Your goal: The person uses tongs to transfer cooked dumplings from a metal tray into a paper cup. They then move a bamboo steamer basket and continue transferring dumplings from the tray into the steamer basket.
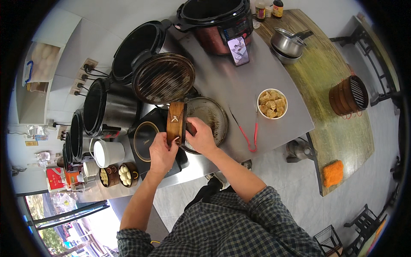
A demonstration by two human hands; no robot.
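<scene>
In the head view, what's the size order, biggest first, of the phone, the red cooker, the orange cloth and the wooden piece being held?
1. Red cooker
2. Wooden piece, held by the left hand and right hand
3. Phone and orange cloth: too alike to rank

Your bare left hand (163,151) and your bare right hand (202,135) are close together in front of you, fingers bent in a grip, the right slightly farther from your body. Both thumbs sit on the inner side. Your bare left forearm (141,197) slants up and rightward; your bare right forearm (235,171) slants up and leftward. Dark, checked fabric sleeves (280,214) end near your elbows.
</scene>
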